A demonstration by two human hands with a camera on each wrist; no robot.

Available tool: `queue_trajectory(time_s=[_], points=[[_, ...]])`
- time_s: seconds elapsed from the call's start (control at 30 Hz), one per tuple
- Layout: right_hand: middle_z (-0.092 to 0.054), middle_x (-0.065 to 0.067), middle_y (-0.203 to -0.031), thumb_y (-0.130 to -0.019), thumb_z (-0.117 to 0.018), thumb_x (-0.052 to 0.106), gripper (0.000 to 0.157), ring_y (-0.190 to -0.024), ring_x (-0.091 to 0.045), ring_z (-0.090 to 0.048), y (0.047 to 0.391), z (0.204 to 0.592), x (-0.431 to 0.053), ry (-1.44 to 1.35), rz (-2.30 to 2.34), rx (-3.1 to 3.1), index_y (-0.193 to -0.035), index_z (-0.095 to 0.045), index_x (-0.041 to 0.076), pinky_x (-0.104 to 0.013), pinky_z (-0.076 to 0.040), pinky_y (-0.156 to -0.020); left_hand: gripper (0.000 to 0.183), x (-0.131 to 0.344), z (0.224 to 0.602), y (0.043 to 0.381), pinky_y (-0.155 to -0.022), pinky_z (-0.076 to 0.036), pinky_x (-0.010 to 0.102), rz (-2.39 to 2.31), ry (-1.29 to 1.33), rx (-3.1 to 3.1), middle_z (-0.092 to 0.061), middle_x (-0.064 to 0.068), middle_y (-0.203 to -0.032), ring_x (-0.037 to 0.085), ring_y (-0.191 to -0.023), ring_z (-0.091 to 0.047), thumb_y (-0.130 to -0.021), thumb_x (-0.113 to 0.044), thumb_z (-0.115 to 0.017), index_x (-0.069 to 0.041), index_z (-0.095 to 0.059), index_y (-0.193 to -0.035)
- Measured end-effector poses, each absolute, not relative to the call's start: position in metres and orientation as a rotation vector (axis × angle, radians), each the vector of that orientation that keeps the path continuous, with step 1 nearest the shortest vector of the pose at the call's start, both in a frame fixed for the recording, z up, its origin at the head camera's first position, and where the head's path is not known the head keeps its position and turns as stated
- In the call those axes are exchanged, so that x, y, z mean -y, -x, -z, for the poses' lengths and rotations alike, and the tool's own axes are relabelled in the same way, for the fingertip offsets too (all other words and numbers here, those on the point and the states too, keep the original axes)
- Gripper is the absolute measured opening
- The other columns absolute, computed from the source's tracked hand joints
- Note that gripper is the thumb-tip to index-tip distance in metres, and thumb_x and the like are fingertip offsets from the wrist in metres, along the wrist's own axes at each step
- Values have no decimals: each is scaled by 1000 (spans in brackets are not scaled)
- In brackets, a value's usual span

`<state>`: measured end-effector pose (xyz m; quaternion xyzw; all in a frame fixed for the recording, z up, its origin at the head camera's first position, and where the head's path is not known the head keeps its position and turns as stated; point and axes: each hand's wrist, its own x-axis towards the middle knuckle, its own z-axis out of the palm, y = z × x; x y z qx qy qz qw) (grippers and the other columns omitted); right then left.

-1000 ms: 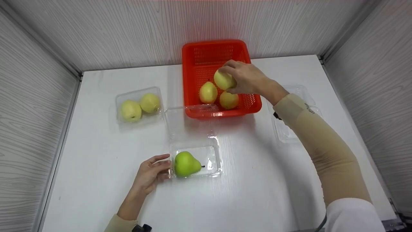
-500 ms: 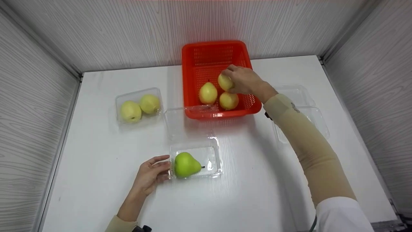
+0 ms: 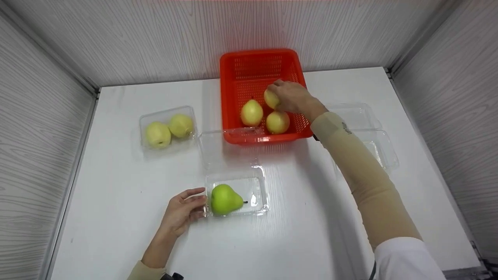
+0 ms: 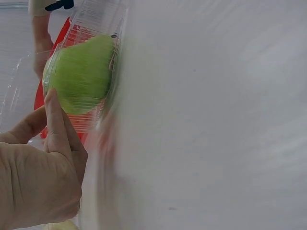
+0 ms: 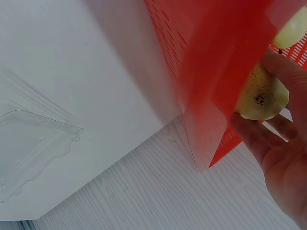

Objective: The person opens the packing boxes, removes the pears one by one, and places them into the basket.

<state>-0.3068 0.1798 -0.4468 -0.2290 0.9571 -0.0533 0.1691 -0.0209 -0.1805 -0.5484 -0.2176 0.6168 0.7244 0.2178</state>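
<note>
Nearest: left hand (image 3: 179,212) at the left end of an open clear container (image 3: 255,190) on the white bench (image 3: 116,217); fingers mostly straight, tips touching the wall, not wrapped round it. One green pear (image 3: 225,199) lies on its side in there, stem to the right. The container's lid (image 3: 229,153) is swung back, overlapping the basket's front edge in the head view.

Mid: second clear box (image 3: 166,111) to the left, two yellow pears in it side by side; can't tell if its lid is on. Another clear container (image 3: 383,147) to the right, part hidden by the tan sleeve (image 3: 365,182).

Far: red basket (image 3: 227,81) near the back wall (image 3: 155,42). Right hand (image 3: 293,96) is in it, thumb and fingers clamped round a yellow pear (image 3: 271,99). Two more pears beside that one, just in front. Hands well apart.
</note>
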Motion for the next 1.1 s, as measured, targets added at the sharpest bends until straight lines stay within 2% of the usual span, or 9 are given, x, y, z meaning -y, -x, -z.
queue_trajectory(time_s=[0.2, 0.4, 0.53, 0.73, 0.87, 1.1], points=[[-47, -18, -160, -101, -64, 21, 60, -144, -43, -50, 310, 453, -178, 648, 99, -2735, -157, -44, 14, -62, -39, -127, 42, 181, 549, 21, -64, -65, 21, -1998, 604, -1725, -75, 0, -95, 10, -77, -73, -97, -1, -72, 1, -60, -137], [-55, -18, -152, -100, -66, 22, 54, -134, -43, -58, 310, 460, -176, 683, 46, -2736, -151, -50, 14, -61, -47, -121, 41, 181, 549, 21, -64, -65, 21, -2014, 604, -1723, -74, 2, -95, 10, -76, -74, -96, 2, -71, 2, -61, -136], [-57, -17, -151, -100, -67, 21, 52, -135, -41, -58, 309, 463, -176, 668, 66, -2727, -149, -52, 15, -62, -47, -121, 40, 180, 549, 22, -64, -65, 22, -2007, 615, -1725, -75, 2, -95, 10, -77, -74, -96, 2, -71, 2, -61, -135], [-48, -17, -161, -103, -62, 22, 54, -146, -43, -50, 309, 467, -177, 647, 63, -2702, -155, -47, 16, -63, -39, -127, 40, 180, 550, 23, -64, -65, 23, -2006, 622, -1724, -75, 2, -95, 11, -77, -73, -96, 2, -72, 2, -61, -135], [-51, -17, -158, -102, -64, 23, 54, -143, -43, -52, 308, 468, -179, 632, 82, -2701, -153, -48, 15, -63, -40, -126, 40, 180, 550, 23, -64, -65, 23, -2006, 616, -1727, -75, 2, -94, 11, -77, -73, -96, 2, -72, 2, -62, -135], [-59, -16, -146, -98, -67, 28, 53, -128, -39, -59, 309, 467, -181, 610, 123, -2724, -148, -53, 14, -60, -48, -120, 41, 180, 549, 23, -64, -65, 23, -2007, 614, -1729, -75, 2, -94, 10, -76, -73, -95, 3, -71, 3, -62, -135]])
